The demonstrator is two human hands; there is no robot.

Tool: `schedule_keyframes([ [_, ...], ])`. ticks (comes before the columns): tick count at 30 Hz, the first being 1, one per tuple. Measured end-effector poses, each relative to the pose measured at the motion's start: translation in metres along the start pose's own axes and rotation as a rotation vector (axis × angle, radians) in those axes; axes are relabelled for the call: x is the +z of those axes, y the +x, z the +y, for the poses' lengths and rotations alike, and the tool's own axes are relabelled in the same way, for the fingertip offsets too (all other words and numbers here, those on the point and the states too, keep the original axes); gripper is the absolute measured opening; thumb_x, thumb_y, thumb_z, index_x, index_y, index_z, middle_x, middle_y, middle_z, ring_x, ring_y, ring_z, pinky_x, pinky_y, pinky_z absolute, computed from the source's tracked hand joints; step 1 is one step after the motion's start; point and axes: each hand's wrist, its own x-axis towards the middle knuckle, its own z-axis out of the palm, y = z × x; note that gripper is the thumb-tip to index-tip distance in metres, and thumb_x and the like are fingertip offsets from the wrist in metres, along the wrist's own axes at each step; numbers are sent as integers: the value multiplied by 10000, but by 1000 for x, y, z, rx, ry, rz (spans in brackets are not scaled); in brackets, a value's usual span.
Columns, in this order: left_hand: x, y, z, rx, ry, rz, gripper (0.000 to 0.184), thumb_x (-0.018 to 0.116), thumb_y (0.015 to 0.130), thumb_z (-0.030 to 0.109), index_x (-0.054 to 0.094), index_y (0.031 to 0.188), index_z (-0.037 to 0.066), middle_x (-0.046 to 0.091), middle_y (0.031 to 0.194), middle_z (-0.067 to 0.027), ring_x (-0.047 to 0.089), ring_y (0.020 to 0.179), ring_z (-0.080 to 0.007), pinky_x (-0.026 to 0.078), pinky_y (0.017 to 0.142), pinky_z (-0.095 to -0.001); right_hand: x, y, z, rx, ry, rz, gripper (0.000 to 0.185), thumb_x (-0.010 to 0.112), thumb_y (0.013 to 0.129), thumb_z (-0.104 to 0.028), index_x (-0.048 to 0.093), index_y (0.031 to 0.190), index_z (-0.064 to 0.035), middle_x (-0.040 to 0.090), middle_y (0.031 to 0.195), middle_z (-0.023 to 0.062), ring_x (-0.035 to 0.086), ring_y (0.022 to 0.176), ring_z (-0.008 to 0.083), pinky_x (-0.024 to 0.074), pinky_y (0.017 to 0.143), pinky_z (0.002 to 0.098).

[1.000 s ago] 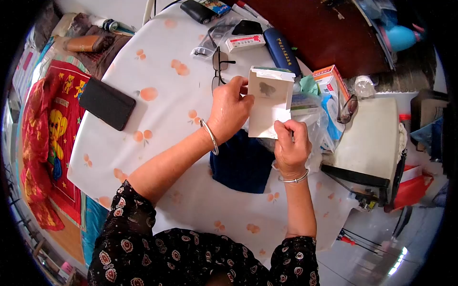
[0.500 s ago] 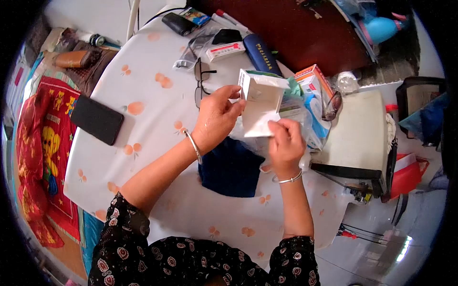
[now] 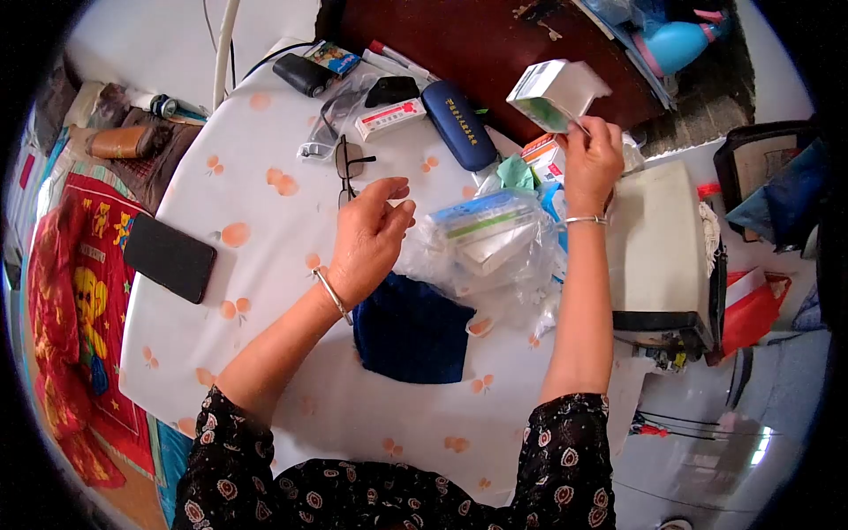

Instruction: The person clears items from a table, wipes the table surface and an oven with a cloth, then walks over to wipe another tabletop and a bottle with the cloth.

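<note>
Extending both arms over the counter, having a dark blue cloth lying flat between the forearms, seemingly out of the way. Having a clear plastic bag lying a little farther on, between the arms. Holding the left grip aloft, loosely spread around nothing, just beside unfolded eyeglasses, perhaps lying open for quick use. Holding the right grip out at far right, pinching a white box by its near edge, probably for baring its faces, near a dark red board.
</note>
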Motion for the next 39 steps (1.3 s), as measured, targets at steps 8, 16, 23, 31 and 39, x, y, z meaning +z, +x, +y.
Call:
schedule_keyframes([
  [8, -6, -1, 4, -73, 53, -85, 280, 515, 928, 75, 523, 1176, -54, 619, 1103, -144, 660, 844, -168, 532, 683, -271, 39, -37, 5, -51, -118, -266, 74, 619, 775, -71, 586, 836, -96, 568, 848, 123, 599, 751, 349, 506, 634, 430],
  [16, -2, 2, 0, -5, -14, 16, 220, 578, 865, 42, 559, 1059, -58, 663, 923, -161, 666, 695, -174, 504, 599, -280, 25, -44, 6, 64, -118, -352, 122, 676, 727, -53, 614, 830, -36, 601, 849, 170, 592, 817, 364, 474, 713, 433],
  [23, -8, 4, -2, -15, 89, -9, 233, 579, 868, 46, 567, 1087, -32, 648, 993, -117, 655, 755, -148, 514, 636, -272, 35, -22, 22, 188, -55, -351, 644, 665, 794, -121, 363, 1340, 38, 473, 1264, 292, 481, 1150, 427, 426, 945, 443],
  [31, -59, 32, -2, 380, 676, 419, 424, 706, 724, 44, 577, 1127, 21, 573, 1156, -148, 602, 925, -259, 494, 770, -336, -51, -108, -134, -70, 530, -662, 352, 710, 775, -194, 620, 1086, -56, 633, 1006, 132, 589, 955, 313, 465, 851, 408],
  [39, -71, 54, -7, 364, 1030, 267, 615, 760, 670, 191, 528, 1215, 25, 475, 1302, -209, 410, 1209, -374, 343, 1023, -454, -95, -198, -187, -173, 245, -1014, 600, 663, 762, -490, 545, 1247, -157, 460, 1337, 93, 345, 1293, 339, 207, 1038, 580],
])
